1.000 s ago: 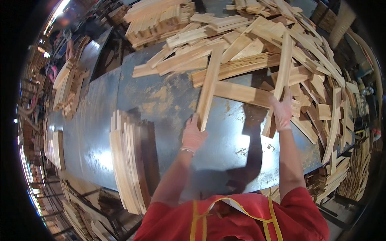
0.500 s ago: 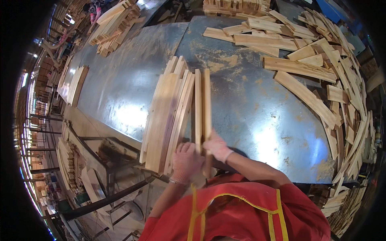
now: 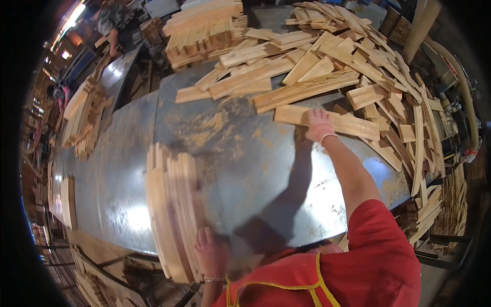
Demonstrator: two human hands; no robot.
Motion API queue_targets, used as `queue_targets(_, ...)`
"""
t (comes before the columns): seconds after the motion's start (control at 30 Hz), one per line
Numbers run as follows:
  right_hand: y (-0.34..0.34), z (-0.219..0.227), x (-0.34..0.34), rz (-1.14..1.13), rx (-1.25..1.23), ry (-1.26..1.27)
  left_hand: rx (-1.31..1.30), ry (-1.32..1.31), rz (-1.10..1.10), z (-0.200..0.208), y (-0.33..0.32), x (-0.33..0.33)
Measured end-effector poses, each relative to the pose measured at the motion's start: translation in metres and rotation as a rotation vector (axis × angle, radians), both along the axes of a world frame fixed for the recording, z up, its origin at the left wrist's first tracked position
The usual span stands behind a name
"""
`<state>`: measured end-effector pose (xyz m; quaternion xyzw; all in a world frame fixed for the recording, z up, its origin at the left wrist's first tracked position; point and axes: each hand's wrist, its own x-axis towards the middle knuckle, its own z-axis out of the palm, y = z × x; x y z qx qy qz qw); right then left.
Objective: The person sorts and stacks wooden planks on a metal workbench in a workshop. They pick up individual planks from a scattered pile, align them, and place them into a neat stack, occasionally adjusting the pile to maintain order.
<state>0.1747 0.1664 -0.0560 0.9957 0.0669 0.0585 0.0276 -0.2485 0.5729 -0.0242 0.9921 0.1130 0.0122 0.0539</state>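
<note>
Toward the right of the steel table, my right hand (image 3: 320, 125), in a pink work glove, closes over the middle of a pale wooden board (image 3: 355, 126). The board lies slantwise at the near edge of a loose heap. My left hand (image 3: 210, 254), gloved too and slightly blurred, rests against the right side of a stack of boards (image 3: 174, 220). Its fingers look stretched out along the stack's edge, with nothing visible in them. The stacked boards stand close together, their long sides running away from me, near the table's front edge.
The loose heap of boards (image 3: 353, 56) spreads over the table's far right. Bundled boards (image 3: 204, 38) stand at the back, with another pile (image 3: 84, 120) at the far left. Sawdust streaks the steel tabletop (image 3: 240, 169). A person (image 3: 115, 30) is at the upper left.
My right hand has left the narrow boards by the stack and reached far right onto a board at the heap. Those narrow boards now sit against the stack. The view has turned right.
</note>
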Motion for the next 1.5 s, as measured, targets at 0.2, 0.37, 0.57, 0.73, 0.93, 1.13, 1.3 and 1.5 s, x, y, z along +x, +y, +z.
queue_targets(0.2,-0.001,0.051,-0.010,0.209,-0.048,0.518,-0.099,0.041,-0.221,0.006,-0.103,0.109)
queue_targets(0.37,0.020,-0.002,-0.008,0.047,1.153,0.765,0.077,0.132,-0.409,-0.008,-0.161,0.194)
queue_targets(0.57,0.040,-0.027,0.126,-0.741,2.347,0.175,0.016,0.236,-0.470,-0.045,-0.145,0.209)
queue_targets(0.73,0.042,0.002,0.059,-0.199,2.460,0.414,-1.013,0.557,0.210,-0.014,-0.114,0.131)
queue_targets(0.93,0.044,0.017,-0.154,-0.199,2.621,0.962,-1.171,0.423,0.270,-0.020,-0.079,0.043)
queue_targets(1.13,0.049,-0.044,-0.285,-0.333,2.190,0.876,0.118,0.032,-0.057,-0.023,-0.021,-0.008)
queue_targets(1.3,0.038,0.010,-0.295,-0.145,1.761,0.669,0.416,-0.130,0.088,-0.020,0.029,-0.019)
queue_targets(1.5,-0.099,0.212,-0.043,0.212,0.781,-0.218,0.232,-0.110,-0.007,-0.011,-0.005,0.024)
